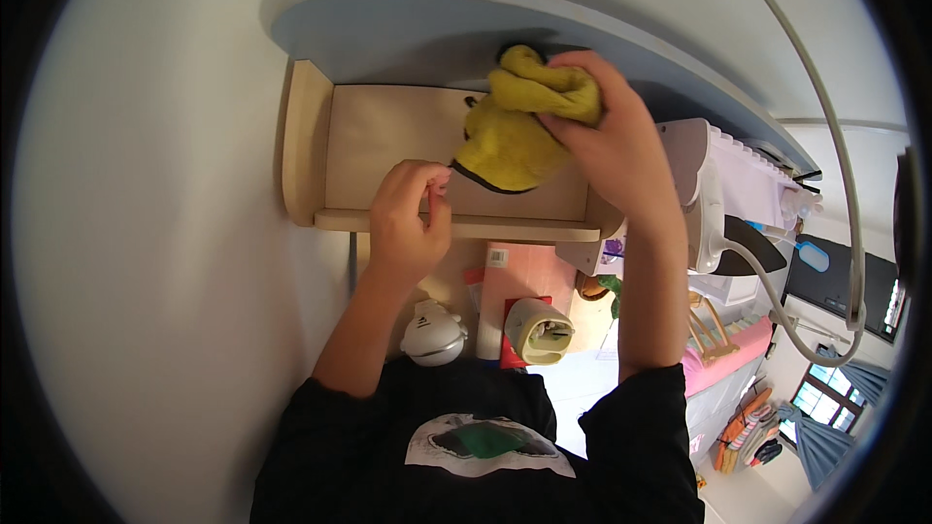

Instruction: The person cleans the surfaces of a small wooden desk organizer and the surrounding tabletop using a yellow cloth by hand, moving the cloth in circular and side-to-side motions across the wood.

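A yellow cloth with dark edging hangs bunched above a pale wooden shelf tray. My right hand grips its folded upper part from the right, thumb in front. On the left, my left hand has thumb and fingers pinched together at the cloth's lower left corner. The tray has a raised left side and a low front lip, which my left hand partly covers. Behind it rises a blue-grey panel with a pale rim.
Below the tray are a white rounded object, a cream holder with small items, a pink box and a potted plant. To the right stand a white rack and a looping pale hose. A wall borders the left.
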`<action>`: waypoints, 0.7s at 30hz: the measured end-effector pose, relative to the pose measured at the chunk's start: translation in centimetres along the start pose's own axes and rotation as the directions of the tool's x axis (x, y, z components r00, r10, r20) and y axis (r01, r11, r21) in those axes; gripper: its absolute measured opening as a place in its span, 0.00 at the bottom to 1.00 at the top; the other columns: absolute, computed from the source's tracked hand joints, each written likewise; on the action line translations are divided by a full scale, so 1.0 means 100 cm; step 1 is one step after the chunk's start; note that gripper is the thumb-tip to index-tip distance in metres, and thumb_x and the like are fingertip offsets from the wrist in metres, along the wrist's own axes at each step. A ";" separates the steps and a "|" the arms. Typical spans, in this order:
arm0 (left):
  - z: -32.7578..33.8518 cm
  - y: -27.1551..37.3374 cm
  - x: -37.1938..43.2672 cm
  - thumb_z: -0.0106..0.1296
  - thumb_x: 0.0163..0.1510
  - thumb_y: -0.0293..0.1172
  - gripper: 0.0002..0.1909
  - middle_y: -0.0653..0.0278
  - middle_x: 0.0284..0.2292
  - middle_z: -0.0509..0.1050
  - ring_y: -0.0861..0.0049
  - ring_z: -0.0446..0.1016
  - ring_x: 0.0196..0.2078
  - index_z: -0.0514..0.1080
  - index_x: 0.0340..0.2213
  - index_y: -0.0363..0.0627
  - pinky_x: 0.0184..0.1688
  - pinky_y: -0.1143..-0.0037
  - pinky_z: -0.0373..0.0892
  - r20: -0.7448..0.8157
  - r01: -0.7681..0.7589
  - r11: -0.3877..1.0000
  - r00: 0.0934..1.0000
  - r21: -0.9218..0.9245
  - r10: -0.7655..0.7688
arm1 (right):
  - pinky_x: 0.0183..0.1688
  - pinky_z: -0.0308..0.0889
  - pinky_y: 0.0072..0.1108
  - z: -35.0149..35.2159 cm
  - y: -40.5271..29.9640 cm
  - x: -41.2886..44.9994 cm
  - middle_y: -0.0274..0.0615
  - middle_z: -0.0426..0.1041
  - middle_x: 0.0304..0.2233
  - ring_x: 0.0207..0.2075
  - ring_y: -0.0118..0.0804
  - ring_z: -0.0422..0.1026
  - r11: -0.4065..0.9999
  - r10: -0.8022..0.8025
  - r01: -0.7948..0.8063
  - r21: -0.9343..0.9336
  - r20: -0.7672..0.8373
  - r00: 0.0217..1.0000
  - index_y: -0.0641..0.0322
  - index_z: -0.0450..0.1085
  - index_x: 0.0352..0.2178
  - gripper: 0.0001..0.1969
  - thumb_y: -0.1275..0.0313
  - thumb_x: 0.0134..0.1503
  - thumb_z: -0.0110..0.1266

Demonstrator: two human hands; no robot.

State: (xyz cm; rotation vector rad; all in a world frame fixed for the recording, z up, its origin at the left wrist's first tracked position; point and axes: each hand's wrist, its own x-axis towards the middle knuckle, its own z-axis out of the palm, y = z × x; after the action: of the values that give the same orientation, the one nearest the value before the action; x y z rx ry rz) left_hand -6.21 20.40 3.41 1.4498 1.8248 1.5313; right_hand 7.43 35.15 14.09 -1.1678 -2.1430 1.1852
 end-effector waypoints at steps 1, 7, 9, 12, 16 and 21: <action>0.000 -0.002 -0.002 0.45 0.40 0.12 0.12 0.58 0.26 0.69 0.68 0.69 0.27 0.67 0.30 0.36 0.31 0.75 0.68 -0.019 0.047 0.996 0.999 -0.080 -0.048 | 0.46 0.62 0.28 -0.005 -0.004 -0.006 0.48 0.67 0.39 0.44 0.50 0.66 1.000 -0.012 0.013 0.020 -0.040 0.999 0.60 0.65 0.40 0.19 0.80 0.43 0.56; -0.008 0.007 -0.001 0.49 0.44 0.15 0.17 0.57 0.38 0.69 0.68 0.69 0.41 0.65 0.39 0.35 0.46 0.72 0.65 -0.146 0.065 0.932 0.981 -0.356 -0.124 | 0.47 0.62 0.25 -0.016 -0.006 -0.043 0.44 0.69 0.40 0.44 0.45 0.68 0.990 -0.096 0.086 -0.111 -0.087 0.992 0.59 0.66 0.41 0.22 0.86 0.41 0.50; -0.013 0.033 0.012 0.50 0.45 0.17 0.19 0.57 0.43 0.68 0.68 0.66 0.49 0.65 0.42 0.36 0.51 0.69 0.63 -0.213 -0.066 0.969 0.977 -0.237 0.014 | 0.47 0.62 0.25 -0.017 -0.014 -0.058 0.44 0.70 0.41 0.44 0.44 0.69 0.982 -0.158 0.154 -0.110 -0.037 0.987 0.59 0.66 0.41 0.23 0.88 0.40 0.49; -0.026 0.057 0.009 0.55 0.41 0.18 0.26 0.56 0.41 0.70 0.68 0.69 0.45 0.63 0.45 0.36 0.54 0.71 0.60 -0.132 -0.078 0.970 0.990 -0.232 0.048 | 0.49 0.62 0.25 -0.008 -0.029 -0.070 0.44 0.69 0.43 0.46 0.42 0.69 0.986 -0.099 0.076 0.145 0.157 0.983 0.60 0.65 0.42 0.26 0.89 0.39 0.46; -0.061 0.043 -0.006 0.56 0.41 0.19 0.23 0.59 0.40 0.71 0.76 0.69 0.43 0.65 0.42 0.36 0.49 0.75 0.63 0.210 0.200 0.916 0.969 -0.346 -0.133 | 0.50 0.62 0.25 0.014 -0.012 -0.059 0.42 0.68 0.44 0.48 0.38 0.67 0.857 -0.192 -0.028 0.515 0.370 0.909 0.64 0.64 0.44 0.24 0.89 0.42 0.47; -0.103 0.044 -0.033 0.54 0.42 0.17 0.18 0.62 0.38 0.72 0.80 0.70 0.40 0.68 0.39 0.35 0.44 0.78 0.66 -0.133 0.216 0.859 0.942 -0.464 -0.309 | 0.47 0.64 0.25 0.052 0.043 -0.008 0.42 0.69 0.40 0.44 0.38 0.68 0.984 -0.134 0.063 0.168 0.457 0.879 0.64 0.69 0.39 0.15 0.81 0.47 0.50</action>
State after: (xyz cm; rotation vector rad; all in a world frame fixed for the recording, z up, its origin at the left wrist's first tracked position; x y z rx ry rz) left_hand -10.77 11.84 9.85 0.8187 1.5515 1.8456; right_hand 6.31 33.14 7.66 -0.7476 -2.3635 1.6817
